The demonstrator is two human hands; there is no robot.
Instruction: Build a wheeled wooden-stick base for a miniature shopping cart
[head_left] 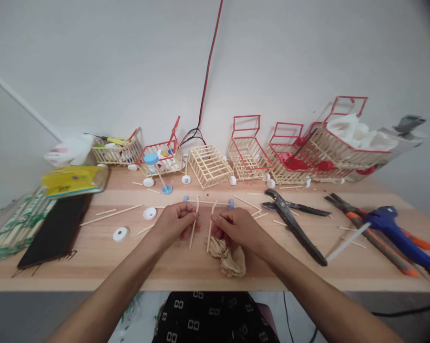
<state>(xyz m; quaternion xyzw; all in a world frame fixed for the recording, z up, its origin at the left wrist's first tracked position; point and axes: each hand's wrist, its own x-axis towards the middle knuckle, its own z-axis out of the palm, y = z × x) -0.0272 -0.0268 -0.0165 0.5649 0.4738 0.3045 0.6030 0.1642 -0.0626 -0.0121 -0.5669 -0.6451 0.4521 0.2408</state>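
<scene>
Clearly, your left hand (pixel 175 221) pinches one bent stick (pixel 192 238) and your right hand (pixel 236 227) another bent stick (pixel 209 238), each grip closed, over the bench (pixel 100 276). Both look shaped but unjoined; behind, red-handled carts (pixel 250 159) look finished, while one plain basket (pixel 210 166) lacks a handle.

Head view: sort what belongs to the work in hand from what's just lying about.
Belongs:
first bent wooden stick, in the left hand
second bent wooden stick, in the right hand
blue hot-glue gun, likely
black-handled cutters, likely

Probably just lying about:
crumpled brown paper
yellow plastic packet
flat black object
</scene>
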